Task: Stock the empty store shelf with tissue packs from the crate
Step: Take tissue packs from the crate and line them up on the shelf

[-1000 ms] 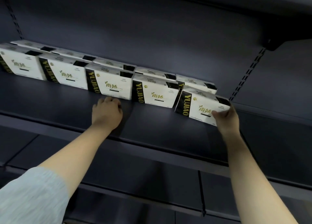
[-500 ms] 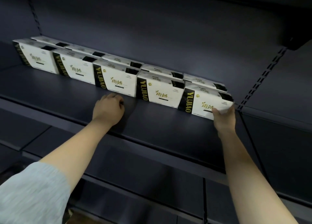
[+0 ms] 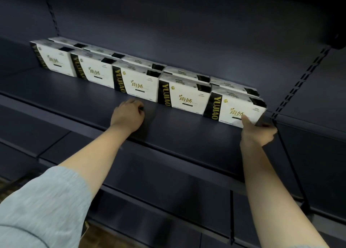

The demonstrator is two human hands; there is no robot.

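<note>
Dim, bluish light; wide-angle bending at edges; slight softness throughout.

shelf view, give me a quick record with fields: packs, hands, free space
packs: white tissue packs with black and gold side bands, five in the front row, a second row behind
rightmost pack: held at its lower right corner by the right hand
left hand: fingers curled, holding nothing, on the dark blue metal shelf in front of the third pack
free space: bare shelf board in front of the rows
crate: not in view
</note>
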